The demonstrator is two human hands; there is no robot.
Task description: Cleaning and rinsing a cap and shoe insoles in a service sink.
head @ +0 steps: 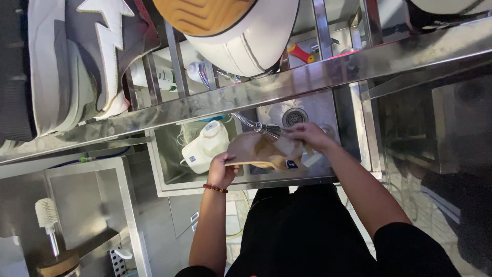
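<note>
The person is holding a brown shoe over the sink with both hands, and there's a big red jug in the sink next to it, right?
Not quite. The jug in the sink is white, not red. The head view shows the left hand and right hand holding the brown shoe over it.

- My left hand (221, 172) grips the tan shoe (266, 149) at the near rim of the steel sink (164, 154); my right hand (307, 134) lies on its far end.
- Left of the shoe, a white jug (206, 146) fills that side of the basin, so little room there.
- The spray hose (251, 123) hangs down just behind the shoe, touching or nearly so.
- Around the drain (294, 117), the basin floor is open.
- Overhead, the steel rack bar (287, 82) crosses the basin; sneakers (87, 61) on it block any lift upward.
- A white brush (48, 218) stands well apart, lower left.
</note>
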